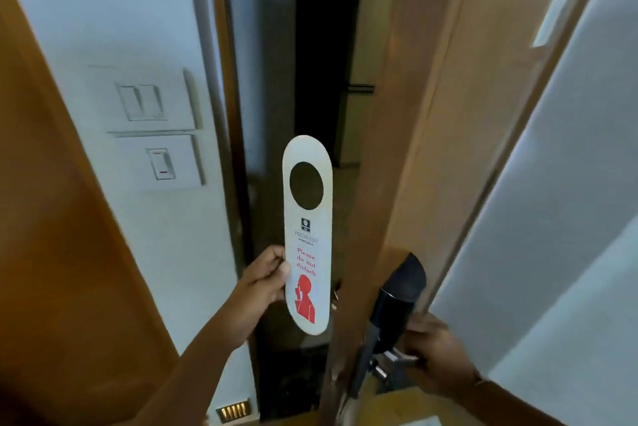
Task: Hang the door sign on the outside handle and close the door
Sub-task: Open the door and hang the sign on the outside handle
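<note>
Both hands are busy: the left hand (264, 275) pinches the lower left edge of the door sign (307, 235), held upright with its round hole at the top, in the gap beside the door (397, 149) edge. The right hand (436, 353) is wrapped around the metal handle (397, 356) below the black lock (397, 298); light switches (148, 125) sit on the wall to the left.

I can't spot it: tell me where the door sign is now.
In the head view, centre frame: the door sign is upright in the left hand, in the gap just left of the open door's edge.
</note>
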